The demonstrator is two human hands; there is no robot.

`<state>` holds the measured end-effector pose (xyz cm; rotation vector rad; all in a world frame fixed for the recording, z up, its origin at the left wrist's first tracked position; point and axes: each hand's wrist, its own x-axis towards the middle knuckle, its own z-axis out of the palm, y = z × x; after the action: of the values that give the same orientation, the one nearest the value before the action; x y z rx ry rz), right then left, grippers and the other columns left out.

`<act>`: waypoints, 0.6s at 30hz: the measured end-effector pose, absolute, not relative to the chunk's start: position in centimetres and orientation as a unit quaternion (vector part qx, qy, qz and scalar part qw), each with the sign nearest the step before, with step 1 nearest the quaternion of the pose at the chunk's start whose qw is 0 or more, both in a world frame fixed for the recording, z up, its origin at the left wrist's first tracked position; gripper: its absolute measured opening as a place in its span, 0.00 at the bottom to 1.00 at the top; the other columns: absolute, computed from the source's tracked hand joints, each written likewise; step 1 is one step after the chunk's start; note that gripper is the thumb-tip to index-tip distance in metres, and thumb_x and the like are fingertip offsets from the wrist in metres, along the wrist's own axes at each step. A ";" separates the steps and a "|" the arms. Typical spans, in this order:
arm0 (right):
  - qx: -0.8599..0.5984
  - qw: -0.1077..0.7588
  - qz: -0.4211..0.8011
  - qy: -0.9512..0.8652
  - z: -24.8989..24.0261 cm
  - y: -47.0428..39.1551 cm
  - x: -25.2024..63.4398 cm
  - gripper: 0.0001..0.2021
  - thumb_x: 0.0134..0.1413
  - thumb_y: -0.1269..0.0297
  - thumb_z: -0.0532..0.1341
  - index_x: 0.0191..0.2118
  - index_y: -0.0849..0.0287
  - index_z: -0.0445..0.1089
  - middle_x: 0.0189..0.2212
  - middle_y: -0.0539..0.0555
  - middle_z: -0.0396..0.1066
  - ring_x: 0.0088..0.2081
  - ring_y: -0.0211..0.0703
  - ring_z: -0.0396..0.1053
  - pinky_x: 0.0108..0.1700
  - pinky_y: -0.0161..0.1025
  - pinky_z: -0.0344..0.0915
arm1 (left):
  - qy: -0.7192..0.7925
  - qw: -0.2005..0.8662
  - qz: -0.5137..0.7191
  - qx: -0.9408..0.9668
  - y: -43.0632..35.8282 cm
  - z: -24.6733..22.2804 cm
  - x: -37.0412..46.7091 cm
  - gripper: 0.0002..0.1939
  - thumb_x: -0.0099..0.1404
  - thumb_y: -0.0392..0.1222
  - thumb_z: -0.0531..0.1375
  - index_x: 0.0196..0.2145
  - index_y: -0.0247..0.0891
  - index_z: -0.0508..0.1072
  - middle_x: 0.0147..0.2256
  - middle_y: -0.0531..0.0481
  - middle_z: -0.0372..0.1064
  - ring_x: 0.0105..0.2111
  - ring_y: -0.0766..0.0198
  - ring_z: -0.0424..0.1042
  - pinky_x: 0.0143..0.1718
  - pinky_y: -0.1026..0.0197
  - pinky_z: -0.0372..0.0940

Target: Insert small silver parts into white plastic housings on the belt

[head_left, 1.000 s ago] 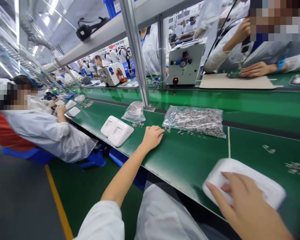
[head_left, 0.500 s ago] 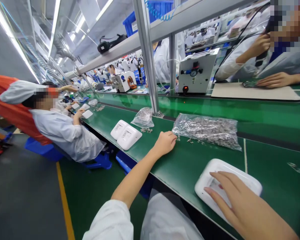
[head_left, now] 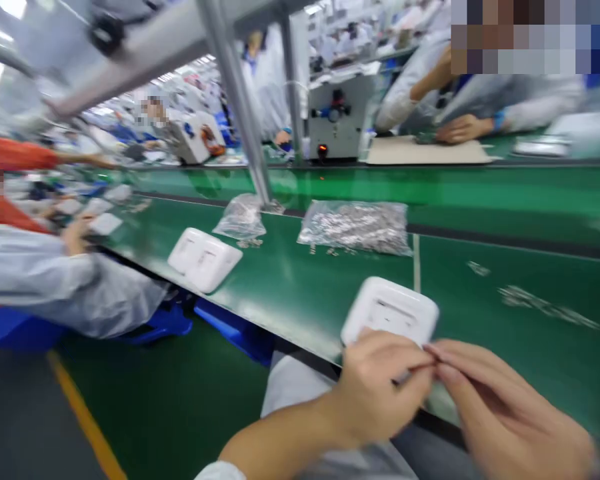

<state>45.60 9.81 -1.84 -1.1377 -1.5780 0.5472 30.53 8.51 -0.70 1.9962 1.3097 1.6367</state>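
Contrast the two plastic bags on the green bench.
The right bag is larger than the left bag. The right bag lies long and flat; the left bag looks bunched. The left bag sits by the metal post; the right bag, near the pale line. Both hold small metallic pieces.

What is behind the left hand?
Behind the left hand is a white case on the green bench; its far part shows, with a slot in its face. The hand covers part of its near side, so what is there cannot be seen.
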 end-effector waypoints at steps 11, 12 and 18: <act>-0.589 0.457 0.306 -0.592 -1.6 11.3 48.8 0.07 0.58 0.59 0.70 0.36 0.57 0.79 0.30 0.53 0.77 0.29 0.40 0.74 0.32 0.36 0.71 | 0.569 -0.134 0.293 0.756 6.6 -3.7 32.5 0.21 0.72 0.53 0.59 0.50 0.32 0.77 0.57 0.41 0.74 0.55 0.52 0.71 0.43 0.49 0.54; -0.592 0.448 0.322 -0.587 -1.5 11.4 48.5 0.08 0.57 0.58 0.70 0.36 0.57 0.79 0.30 0.53 0.77 0.28 0.41 0.74 0.31 0.36 0.71 | 0.583 -0.135 0.290 0.747 6.6 -3.7 32.6 0.23 0.72 0.55 0.58 0.50 0.32 0.77 0.56 0.40 0.74 0.55 0.50 0.70 0.43 0.49 0.53; -0.596 0.415 0.351 -0.592 -0.1 12.9 47.4 0.11 0.55 0.56 0.70 0.34 0.59 0.78 0.28 0.53 0.78 0.27 0.41 0.74 0.29 0.34 0.71 | 0.553 -0.114 0.267 0.781 6.2 -3.5 33.4 0.28 0.73 0.59 0.55 0.51 0.31 0.78 0.54 0.39 0.76 0.54 0.51 0.69 0.44 0.49 0.55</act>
<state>47.43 12.89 -0.13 -1.4974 -1.4863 0.8815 33.45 6.22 -3.54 2.6486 1.8782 0.9064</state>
